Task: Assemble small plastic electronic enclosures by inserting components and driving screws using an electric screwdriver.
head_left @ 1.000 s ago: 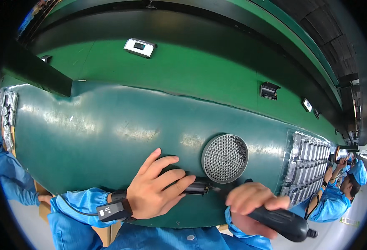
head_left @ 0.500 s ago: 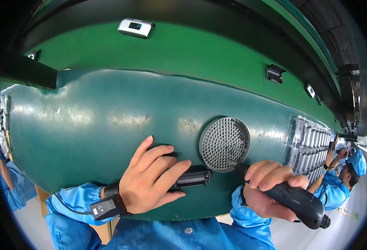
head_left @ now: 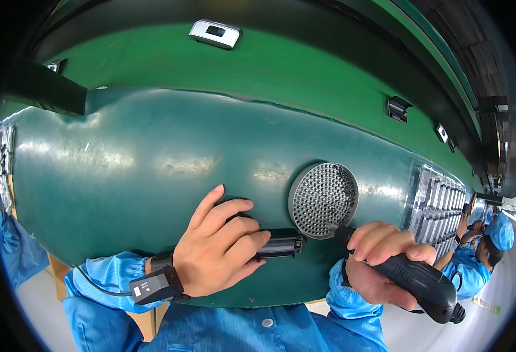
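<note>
My right hand [head_left: 381, 264] grips a black electric screwdriver [head_left: 416, 281], its tip pointing left at the near right rim of a round grey dish [head_left: 296, 211]. The dish has a holed plate inside, with small dark pieces, likely screws, on its right side. My left hand [head_left: 220, 246] rests over the left end of a black open housing [head_left: 280, 246] on the table, with thumb and fingertips closed on it. The hand hides that end of the housing. The screwdriver tip itself is too small to make out clearly.
A clear plastic compartment tray [head_left: 437, 205] stands at the right. Beyond the table a green belt [head_left: 305, 76] carries a white device [head_left: 216, 34], an open black housing [head_left: 399, 110] and more devices. A dark post [head_left: 47, 88] juts in at the left. A co-worker [head_left: 475, 252] sits at the right.
Devices on the belt have moved right. My left hand has closed in on the black housing, its thumb and fingers drawing together. The screwdriver stays beside the dish; the view has shifted slightly.
</note>
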Tool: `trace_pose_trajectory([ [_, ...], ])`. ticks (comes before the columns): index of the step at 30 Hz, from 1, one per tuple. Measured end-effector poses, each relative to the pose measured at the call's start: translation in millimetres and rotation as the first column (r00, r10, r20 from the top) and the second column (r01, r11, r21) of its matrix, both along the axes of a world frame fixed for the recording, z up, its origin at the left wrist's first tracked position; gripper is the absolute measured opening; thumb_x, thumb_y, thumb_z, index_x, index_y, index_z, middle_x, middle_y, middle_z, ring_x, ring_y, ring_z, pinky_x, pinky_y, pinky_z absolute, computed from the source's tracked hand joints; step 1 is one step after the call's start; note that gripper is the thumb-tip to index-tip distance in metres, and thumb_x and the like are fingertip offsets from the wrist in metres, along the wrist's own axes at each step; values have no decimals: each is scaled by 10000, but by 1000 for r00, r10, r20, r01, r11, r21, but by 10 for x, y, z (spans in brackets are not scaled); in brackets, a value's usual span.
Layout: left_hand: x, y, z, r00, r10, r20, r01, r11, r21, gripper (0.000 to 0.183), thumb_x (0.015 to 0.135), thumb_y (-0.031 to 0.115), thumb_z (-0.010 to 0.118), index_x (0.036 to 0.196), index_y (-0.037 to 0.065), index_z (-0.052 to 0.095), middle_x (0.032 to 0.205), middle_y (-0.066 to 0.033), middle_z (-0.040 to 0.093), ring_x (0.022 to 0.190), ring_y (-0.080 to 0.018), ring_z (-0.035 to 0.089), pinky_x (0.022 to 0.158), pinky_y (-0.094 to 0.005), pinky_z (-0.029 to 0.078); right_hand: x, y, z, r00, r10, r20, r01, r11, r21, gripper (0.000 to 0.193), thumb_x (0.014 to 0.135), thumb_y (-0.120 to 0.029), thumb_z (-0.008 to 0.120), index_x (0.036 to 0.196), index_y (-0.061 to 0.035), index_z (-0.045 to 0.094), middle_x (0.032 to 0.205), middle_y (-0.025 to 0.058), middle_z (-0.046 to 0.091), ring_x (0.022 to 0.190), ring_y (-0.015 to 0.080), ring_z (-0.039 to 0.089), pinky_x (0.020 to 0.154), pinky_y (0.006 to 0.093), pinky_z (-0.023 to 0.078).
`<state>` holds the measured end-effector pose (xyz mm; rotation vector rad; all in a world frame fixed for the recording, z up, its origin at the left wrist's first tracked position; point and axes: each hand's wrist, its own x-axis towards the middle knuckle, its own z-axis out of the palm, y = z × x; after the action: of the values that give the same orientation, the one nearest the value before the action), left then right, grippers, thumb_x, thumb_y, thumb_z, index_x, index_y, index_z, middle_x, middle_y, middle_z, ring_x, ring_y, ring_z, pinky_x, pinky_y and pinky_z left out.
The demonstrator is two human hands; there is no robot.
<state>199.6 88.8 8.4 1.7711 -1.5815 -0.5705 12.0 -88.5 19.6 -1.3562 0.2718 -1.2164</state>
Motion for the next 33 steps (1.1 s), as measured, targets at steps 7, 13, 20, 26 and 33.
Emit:
trace_pose_trajectory([
  [7,61,-15,-16,995,50,-88,-50,999,1,465,567,152,940,994,132,759,1014,-23,620,1196,-296,612,1159,-597,375,52,-5,1,999,43,-27,-44,999,-17,681,947,-674,636,1222,-75,464,783,135,630,576,241,607,514,403,532],
  [13,85,12,-3,985,56,-162,-60,998,-18,454,573,138,927,996,141,762,1022,-23,594,1192,-285,602,1138,-584,389,81,126,337,995,76,63,-76,997,-11,630,978,-632,627,1218,-69,479,753,74,582,565,202,570,493,349,507],
  [20,89,27,-63,977,66,-202,-76,996,-43,454,570,136,916,999,147,768,1014,-10,583,1183,-266,597,1121,-562,414,501,531,255,939,335,73,-331,942,-58,637,1002,-569,630,1320,-38,479,843,165,622,634,267,599,540,424,523],
  [26,90,43,-67,976,81,-202,-94,994,-59,440,573,128,905,992,154,772,1012,-6,586,1175,-257,596,1120,-551,422,608,589,173,932,355,77,-348,933,-97,648,1012,-566,616,1338,-27,467,859,172,624,598,262,597,535,409,530],
  [33,82,39,-69,979,90,-185,-104,992,-66,402,589,127,900,971,154,778,1005,-4,593,1168,-257,597,1119,-547,425,644,638,176,944,318,83,-316,948,-41,538,1031,-477,619,1318,-41,489,846,155,616,612,257,585,574,413,525],
])
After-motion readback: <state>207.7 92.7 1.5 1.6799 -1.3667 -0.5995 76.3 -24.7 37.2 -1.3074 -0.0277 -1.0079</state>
